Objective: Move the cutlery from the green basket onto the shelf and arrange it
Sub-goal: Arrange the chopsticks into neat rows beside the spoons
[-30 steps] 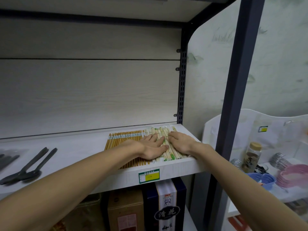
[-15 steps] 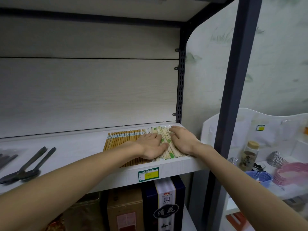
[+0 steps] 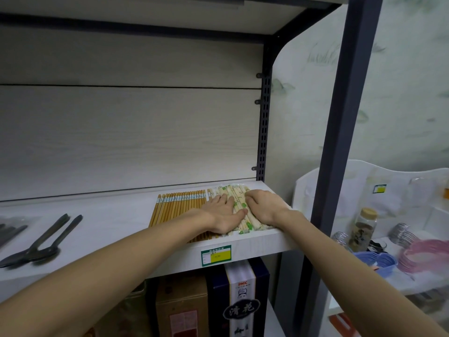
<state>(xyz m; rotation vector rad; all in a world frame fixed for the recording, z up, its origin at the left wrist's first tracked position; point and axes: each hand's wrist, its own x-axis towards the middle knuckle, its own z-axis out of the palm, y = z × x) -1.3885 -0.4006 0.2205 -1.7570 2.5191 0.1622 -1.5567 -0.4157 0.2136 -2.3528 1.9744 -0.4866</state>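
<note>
A row of brown chopsticks (image 3: 178, 205) lies side by side on the white shelf (image 3: 107, 215). To their right sits a pile of pale wrapped chopsticks with green marks (image 3: 237, 198), near the shelf's right end. My left hand (image 3: 222, 212) rests flat on the seam between the two groups, fingers spread. My right hand (image 3: 264, 206) lies on the right side of the wrapped pile, its fingers curled onto the wrappers. Two black spoons (image 3: 41, 244) lie at the shelf's left. The green basket is out of view.
A dark steel post (image 3: 340, 142) stands just right of the shelf. Boxes (image 3: 240, 302) fill the level below. A white rack at right holds a jar (image 3: 363, 229), metal rings and pink and blue plastic items (image 3: 422, 254). A price label (image 3: 215, 255) sits on the shelf edge.
Both hands have shifted slightly on the wrapped chopsticks, pressing the pile closer together; the right hand's fingers have curled in more. The chopstick rows stay in place.
</note>
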